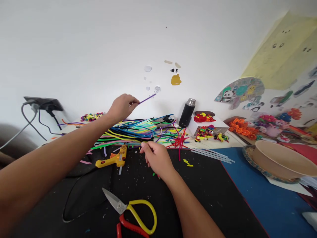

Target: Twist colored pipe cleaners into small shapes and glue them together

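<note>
Raised in front of the white wall, my left hand (123,106) pinches one end of a purple pipe cleaner (148,98), which points up to the right. My right hand (156,158) is low over the black mat, fingers curled together; whatever they hold, if anything, is too small to make out. Between and behind the hands lies a heap of colourful pipe cleaners (133,130). A yellow glue gun (112,159) rests on the mat left of my right hand. Scissors (141,216) with one yellow and one red handle lie nearer to me.
A black thermos (187,113) stands behind the red pipe cleaners (180,141). Clear glue sticks (213,154) lie to the right, before a white box (215,125) with small figures. A large beige bowl (282,160) sits at far right. A power strip (44,103) with cables is at left.
</note>
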A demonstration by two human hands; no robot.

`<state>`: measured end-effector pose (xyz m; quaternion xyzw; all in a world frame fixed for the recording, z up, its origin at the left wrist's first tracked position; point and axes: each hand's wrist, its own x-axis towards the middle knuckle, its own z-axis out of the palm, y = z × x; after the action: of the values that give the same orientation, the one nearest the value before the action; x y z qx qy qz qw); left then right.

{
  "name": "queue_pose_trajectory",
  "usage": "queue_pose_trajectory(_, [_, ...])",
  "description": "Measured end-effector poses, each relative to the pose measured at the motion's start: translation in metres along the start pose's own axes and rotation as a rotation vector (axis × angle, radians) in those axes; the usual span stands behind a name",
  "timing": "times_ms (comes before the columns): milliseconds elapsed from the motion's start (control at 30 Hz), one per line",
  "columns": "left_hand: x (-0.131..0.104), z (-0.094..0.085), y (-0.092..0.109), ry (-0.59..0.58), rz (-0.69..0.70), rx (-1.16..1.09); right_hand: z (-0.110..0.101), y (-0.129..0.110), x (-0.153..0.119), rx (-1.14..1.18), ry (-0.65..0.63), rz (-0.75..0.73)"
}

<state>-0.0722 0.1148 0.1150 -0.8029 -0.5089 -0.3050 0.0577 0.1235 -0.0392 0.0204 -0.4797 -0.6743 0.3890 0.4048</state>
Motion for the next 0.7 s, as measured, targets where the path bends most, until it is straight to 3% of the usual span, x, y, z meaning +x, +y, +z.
queue_pose_trajectory(133, [-0.032,-0.032,0.053,0.141,0.034,-0.137,-0.005,-0.001,0.004,0.268,0.049,0.078])
queue_pose_trajectory(267, [-0.061,-0.045,0.088,0.036,0.004,-0.318,-0.008,0.0,0.008,0.366,0.104,0.068])
queue_pose_trajectory(400, [-0.08,-0.035,0.093,-0.05,-0.072,-0.408,-0.008,0.002,0.009,0.384,0.107,0.039])
queue_pose_trajectory(567, [-0.095,-0.02,0.089,-0.062,-0.003,-0.439,-0.004,0.002,0.006,0.38,0.09,0.016])
queue_pose_trajectory(700, [-0.1,-0.016,0.087,-0.079,-0.044,-0.484,0.001,0.001,0.005,0.34,0.084,0.024])
